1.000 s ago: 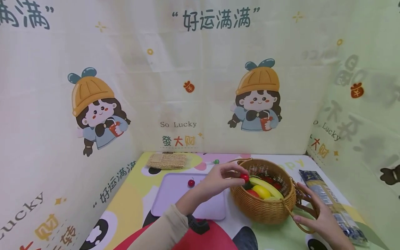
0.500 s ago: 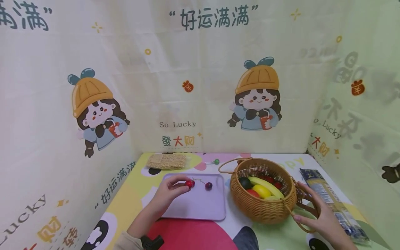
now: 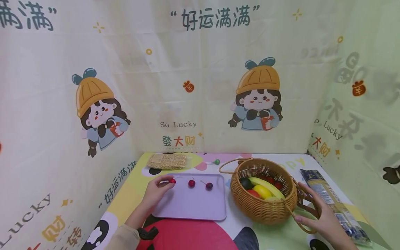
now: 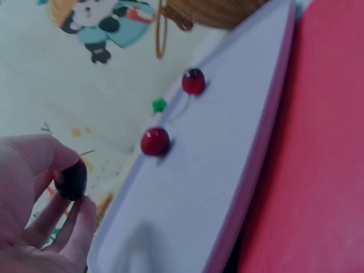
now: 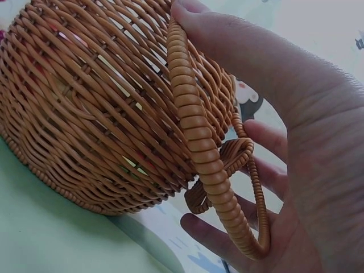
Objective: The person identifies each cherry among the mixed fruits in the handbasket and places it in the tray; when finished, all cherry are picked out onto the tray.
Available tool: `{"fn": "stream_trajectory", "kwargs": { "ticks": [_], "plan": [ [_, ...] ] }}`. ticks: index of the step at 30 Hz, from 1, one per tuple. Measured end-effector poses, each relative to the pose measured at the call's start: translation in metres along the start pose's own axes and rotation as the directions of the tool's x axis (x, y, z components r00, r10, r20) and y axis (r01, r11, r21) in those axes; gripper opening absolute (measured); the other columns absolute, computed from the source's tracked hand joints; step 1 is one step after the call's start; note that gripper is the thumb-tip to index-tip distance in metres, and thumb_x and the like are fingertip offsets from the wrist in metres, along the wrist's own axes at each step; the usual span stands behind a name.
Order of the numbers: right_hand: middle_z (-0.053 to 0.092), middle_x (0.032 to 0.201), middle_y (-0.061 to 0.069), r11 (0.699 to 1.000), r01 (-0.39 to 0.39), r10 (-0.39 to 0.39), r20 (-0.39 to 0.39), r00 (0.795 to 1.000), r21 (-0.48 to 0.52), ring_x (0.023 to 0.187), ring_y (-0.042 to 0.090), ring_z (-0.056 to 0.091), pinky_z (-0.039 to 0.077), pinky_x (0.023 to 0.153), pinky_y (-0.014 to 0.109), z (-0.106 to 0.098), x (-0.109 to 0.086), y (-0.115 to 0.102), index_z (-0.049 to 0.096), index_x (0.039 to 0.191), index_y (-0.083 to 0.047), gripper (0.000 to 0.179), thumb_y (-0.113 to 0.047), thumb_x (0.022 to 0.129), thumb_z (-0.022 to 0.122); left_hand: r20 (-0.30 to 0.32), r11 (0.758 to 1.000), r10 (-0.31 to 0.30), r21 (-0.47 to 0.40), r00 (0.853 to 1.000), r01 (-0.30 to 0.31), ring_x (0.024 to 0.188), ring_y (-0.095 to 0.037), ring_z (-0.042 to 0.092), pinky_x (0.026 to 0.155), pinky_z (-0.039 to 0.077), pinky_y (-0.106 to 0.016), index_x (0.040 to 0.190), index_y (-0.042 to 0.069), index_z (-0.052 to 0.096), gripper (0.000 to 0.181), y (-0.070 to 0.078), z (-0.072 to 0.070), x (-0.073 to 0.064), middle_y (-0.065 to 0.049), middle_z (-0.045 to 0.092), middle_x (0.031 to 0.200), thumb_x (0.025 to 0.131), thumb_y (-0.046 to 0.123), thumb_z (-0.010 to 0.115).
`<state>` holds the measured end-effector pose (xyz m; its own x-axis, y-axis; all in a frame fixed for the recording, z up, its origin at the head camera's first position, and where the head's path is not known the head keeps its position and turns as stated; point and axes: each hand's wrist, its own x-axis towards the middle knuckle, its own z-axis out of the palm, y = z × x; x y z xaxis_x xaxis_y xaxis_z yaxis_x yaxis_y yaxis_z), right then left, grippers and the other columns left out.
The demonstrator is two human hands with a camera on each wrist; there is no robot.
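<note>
A cherry (image 4: 72, 181) is pinched between the thumb and fingers of my left hand (image 3: 155, 191), above the left part of the lilac tray (image 3: 190, 208). On that tray lie two more cherries: a red one (image 3: 191, 183) in the middle and a darker one (image 3: 209, 186) to its right, both with stems. My right hand (image 3: 323, 213) holds the looped handle (image 5: 196, 122) of the wicker basket (image 3: 265, 211), thumb on one side and fingers behind. Inside the basket sit a banana (image 3: 265, 184), a lemon (image 3: 262, 191) and other red and dark fruit, partly hidden.
A packet of grains (image 3: 167, 161) lies behind the tray, with a small green-headed item (image 3: 216, 162) to its right. Another long package (image 3: 332, 203) lies right of the basket, beside my right hand. Printed cloth walls (image 3: 200, 86) enclose the table at the back and sides.
My left hand has gone from the basket leftward to the tray's left side, carrying the cherry away from the other two. The right hand stays at the basket handle.
</note>
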<state>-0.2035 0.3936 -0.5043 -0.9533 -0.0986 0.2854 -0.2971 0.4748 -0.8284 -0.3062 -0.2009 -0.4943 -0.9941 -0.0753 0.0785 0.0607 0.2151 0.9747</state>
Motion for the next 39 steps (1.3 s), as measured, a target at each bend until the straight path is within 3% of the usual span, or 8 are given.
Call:
{"fn": "stream_trajectory", "kwargs": {
  "ticks": [4, 12, 21, 31, 39],
  "plan": [
    [0.03, 0.166, -0.034, 1.0, -0.004, 0.004, 0.002, 1.0, 0.003, 0.13, -0.022, 0.045, 0.06, 0.096, 0.019, 0.0, 0.001, 0.003, 0.022, 0.179, -0.026, 0.102, -0.003, 0.099, 0.081, -0.013, 0.992, 0.032, 0.121, 0.999, -0.03, 0.118, -0.029, 0.077, 0.091, 0.065, -0.026, 0.129, 0.004, 0.08, 0.034, -0.007, 0.001, 0.014, -0.016, 0.08, 0.125, 0.096, 0.009, 0.087],
    [0.03, 0.166, -0.033, 1.0, -0.025, 0.025, 0.005, 1.0, 0.008, 0.131, -0.023, 0.044, 0.06, 0.096, 0.019, -0.001, 0.002, 0.002, 0.022, 0.179, -0.028, 0.101, -0.005, 0.1, 0.081, 0.037, 0.947, 0.108, 0.3, 0.993, -0.114, 0.106, -0.023, 0.079, 0.095, 0.066, -0.037, 0.12, 0.006, 0.085, 0.028, -0.015, 0.007, 0.035, -0.011, 0.084, 0.112, 0.092, 0.003, 0.088],
    [0.03, 0.166, -0.035, 1.0, -0.005, 0.005, 0.002, 1.0, 0.015, 0.131, -0.023, 0.045, 0.06, 0.096, 0.019, 0.0, 0.0, -0.001, 0.022, 0.179, -0.027, 0.102, -0.004, 0.099, 0.082, 0.094, 0.95, 0.063, 0.3, 0.994, -0.089, 0.101, -0.023, 0.081, 0.095, 0.067, -0.043, 0.117, 0.007, 0.085, 0.027, -0.021, 0.012, 0.04, -0.009, 0.084, 0.111, 0.09, 0.005, 0.091],
    [0.03, 0.165, -0.036, 1.0, -0.007, 0.007, -0.005, 1.0, 0.015, 0.13, -0.024, 0.044, 0.06, 0.095, 0.019, 0.0, 0.001, 0.002, 0.023, 0.179, -0.026, 0.102, -0.002, 0.099, 0.081, 0.078, 0.94, 0.06, 0.332, 0.995, -0.082, 0.101, -0.02, 0.079, 0.096, 0.067, -0.043, 0.116, 0.011, 0.085, 0.027, -0.027, 0.01, 0.04, -0.005, 0.084, 0.111, 0.09, 0.002, 0.089],
    [0.029, 0.164, -0.036, 1.0, -0.013, 0.014, -0.007, 1.0, 0.015, 0.13, -0.023, 0.045, 0.06, 0.095, 0.019, 0.0, 0.001, 0.003, 0.023, 0.179, -0.026, 0.102, -0.001, 0.098, 0.081, 0.051, 0.939, 0.077, 0.333, 0.996, -0.09, 0.111, -0.03, 0.079, 0.101, 0.065, -0.049, 0.119, 0.012, 0.085, 0.029, -0.019, 0.009, 0.038, -0.015, 0.08, 0.12, 0.09, 0.009, 0.091]
  ]
}}
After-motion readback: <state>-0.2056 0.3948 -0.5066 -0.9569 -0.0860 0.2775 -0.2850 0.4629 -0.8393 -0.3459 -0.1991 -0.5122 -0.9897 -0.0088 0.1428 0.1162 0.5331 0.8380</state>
